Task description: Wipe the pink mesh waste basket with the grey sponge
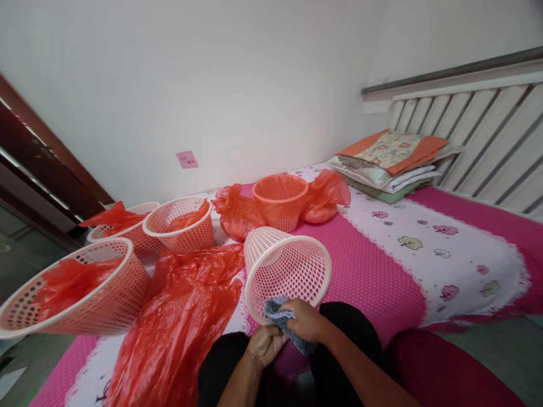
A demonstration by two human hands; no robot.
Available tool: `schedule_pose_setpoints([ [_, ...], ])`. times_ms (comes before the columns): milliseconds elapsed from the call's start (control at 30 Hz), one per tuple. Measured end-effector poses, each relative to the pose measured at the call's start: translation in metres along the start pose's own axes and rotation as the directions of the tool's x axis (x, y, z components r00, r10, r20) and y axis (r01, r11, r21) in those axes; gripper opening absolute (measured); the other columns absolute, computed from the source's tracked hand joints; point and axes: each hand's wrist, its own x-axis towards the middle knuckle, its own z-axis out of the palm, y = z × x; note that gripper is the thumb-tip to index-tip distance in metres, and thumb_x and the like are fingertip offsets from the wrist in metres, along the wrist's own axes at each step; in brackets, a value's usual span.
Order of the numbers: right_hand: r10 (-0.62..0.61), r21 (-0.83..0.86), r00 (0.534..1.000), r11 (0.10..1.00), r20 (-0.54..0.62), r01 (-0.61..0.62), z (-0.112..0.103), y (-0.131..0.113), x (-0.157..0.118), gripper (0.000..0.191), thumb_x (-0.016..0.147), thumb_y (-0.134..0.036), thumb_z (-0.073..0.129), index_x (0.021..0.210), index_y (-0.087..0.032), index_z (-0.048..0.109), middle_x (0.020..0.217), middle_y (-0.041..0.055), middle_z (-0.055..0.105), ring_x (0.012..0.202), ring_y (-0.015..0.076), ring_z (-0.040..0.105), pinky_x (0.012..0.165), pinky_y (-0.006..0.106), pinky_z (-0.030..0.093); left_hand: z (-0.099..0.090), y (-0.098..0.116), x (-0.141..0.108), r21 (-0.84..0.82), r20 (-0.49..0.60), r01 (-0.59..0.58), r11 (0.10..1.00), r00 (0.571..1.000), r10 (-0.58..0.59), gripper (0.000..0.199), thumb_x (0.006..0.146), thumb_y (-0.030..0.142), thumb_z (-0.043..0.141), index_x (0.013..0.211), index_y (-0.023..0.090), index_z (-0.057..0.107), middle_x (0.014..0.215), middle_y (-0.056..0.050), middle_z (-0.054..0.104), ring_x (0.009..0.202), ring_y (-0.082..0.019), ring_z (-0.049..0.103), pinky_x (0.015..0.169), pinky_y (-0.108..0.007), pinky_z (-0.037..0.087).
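A pale pink plastic basket [254, 282] with perforated walls lies on its side in front of me, its mouth turned toward me. My right hand [309, 320] is closed around a bunched grey-blue cloth [275, 308], pressed against the inside of the rim nearest me. Part of the cloth hangs down below that hand. At the near rim my left hand [267, 343] is closed with its fingers curled on the basket's edge; its fingertips are partly hidden. Left of the basket spreads a crumpled red plastic bag [178, 322].
Several pink baskets with red bags inside stand at left, such as the large basket [119, 305]. Behind, a red-lined basket [280, 189] stands between two bulging red bags [237, 212]. Folded bedding [394, 158] lies by the bed rail [475, 130]. A patterned sheet [382, 265] covers the bed.
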Motion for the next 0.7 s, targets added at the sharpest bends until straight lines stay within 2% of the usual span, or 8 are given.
schedule_pose_setpoints([
  [100,0.041,0.255,0.997,0.965,0.059,-0.055,-0.002,0.008,0.006,0.024,0.061,-0.011,0.054,0.075,-0.017,0.073,0.065,-0.0031,0.063,0.063,0.0135,0.055,0.056,0.022,0.035,0.002,0.000,0.000,0.008,0.003,0.002,1.000,1.000,-0.002,0.060,0.061,-0.009,0.057,0.116,0.010,0.072,0.097,-0.010,0.080,0.115,-0.029,0.070,0.119,-0.049,0.034],
  [167,0.127,0.429,0.984,0.887,0.126,-0.169,-0.002,0.015,0.010,0.027,0.059,-0.014,0.057,0.079,-0.017,0.075,0.061,-0.0049,0.061,0.058,0.0120,0.053,0.054,0.021,0.035,0.005,0.001,0.000,0.009,0.004,0.005,1.000,1.000,-0.005,0.062,0.062,-0.009,0.059,0.120,0.010,0.071,0.101,-0.011,0.080,0.118,-0.030,0.068,0.119,-0.049,0.034],
  [267,0.215,0.588,0.960,0.759,0.180,-0.280,-0.003,0.023,0.013,0.033,0.056,-0.016,0.062,0.086,-0.016,0.077,0.062,-0.0055,0.063,0.057,0.0111,0.052,0.056,0.021,0.038,0.010,0.003,-0.001,0.006,0.007,0.005,1.000,1.000,-0.005,0.066,0.063,-0.008,0.062,0.126,0.010,0.069,0.112,-0.013,0.079,0.124,-0.032,0.066,0.120,-0.049,0.034],
  [400,0.253,0.702,0.948,0.639,0.195,-0.315,-0.002,0.029,0.016,0.030,0.052,-0.017,0.066,0.080,-0.015,0.075,0.064,-0.0040,0.066,0.058,0.0112,0.054,0.055,0.021,0.037,0.016,0.006,-0.003,0.020,0.006,0.008,1.000,1.000,-0.008,0.063,0.064,-0.007,0.066,0.125,0.011,0.069,0.116,-0.014,0.078,0.126,-0.033,0.064,0.120,-0.049,0.034],
  [567,0.227,0.770,0.949,0.557,0.218,-0.311,0.002,0.028,0.019,0.027,0.052,-0.022,0.067,0.077,-0.015,0.073,0.063,-0.0030,0.066,0.056,0.0110,0.053,0.057,0.022,0.039,0.020,0.007,-0.004,0.083,-0.014,0.001,0.997,1.000,0.000,0.053,0.066,0.001,0.076,0.118,0.012,0.073,0.112,-0.013,0.079,0.126,-0.034,0.064,0.117,-0.048,0.038],
  [633,0.209,0.791,0.949,0.525,0.237,-0.314,0.003,0.027,0.017,0.031,0.052,-0.025,0.066,0.081,-0.015,0.074,0.066,-0.0017,0.067,0.059,0.0118,0.056,0.061,0.023,0.041,0.020,0.007,-0.004,0.095,-0.023,0.002,0.996,1.000,0.001,0.050,0.068,0.006,0.080,0.117,0.014,0.073,0.115,-0.013,0.078,0.125,-0.034,0.063,0.115,-0.048,0.040],
  [700,0.133,0.831,0.955,0.470,0.266,-0.297,0.003,0.024,0.013,0.033,0.054,-0.027,0.066,0.084,-0.015,0.074,0.071,0.0002,0.070,0.064,0.0132,0.060,0.066,0.024,0.044,0.020,0.005,-0.004,0.097,-0.039,0.007,0.995,0.999,-0.003,0.043,0.078,0.017,0.080,0.120,0.016,0.071,0.123,-0.013,0.074,0.123,-0.032,0.064,0.111,-0.049,0.045],
])
